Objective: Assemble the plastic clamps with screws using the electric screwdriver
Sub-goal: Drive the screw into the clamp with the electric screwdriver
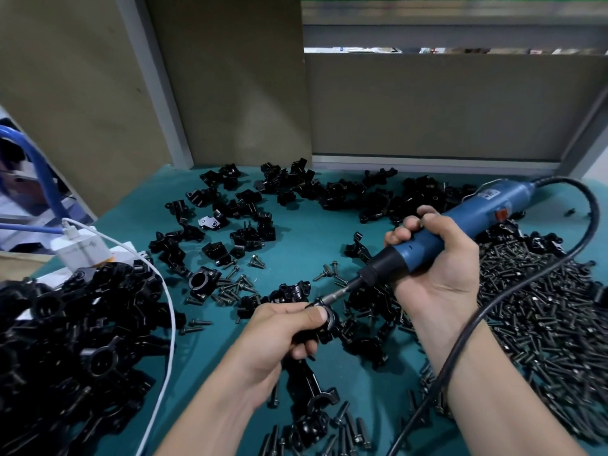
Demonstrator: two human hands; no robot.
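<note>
My left hand (279, 337) grips a black plastic clamp (324, 325) just above the teal table, thumb pressed on its top. My right hand (434, 258) is wrapped round the blue electric screwdriver (460, 222), which slants down to the left. Its metal bit (339, 292) meets the clamp at my left thumb. The screw under the bit is hidden. Loose black clamp halves (250, 209) lie scattered across the far table. Small dark screws (235, 286) lie in a cluster left of centre.
A big heap of screws (543, 307) covers the right side. A pile of assembled black clamps (75, 340) fills the near left, crossed by a white cable (171, 317) from a white charger (84, 246). The screwdriver's black cord (487, 307) loops over my right forearm. Brown panels stand behind.
</note>
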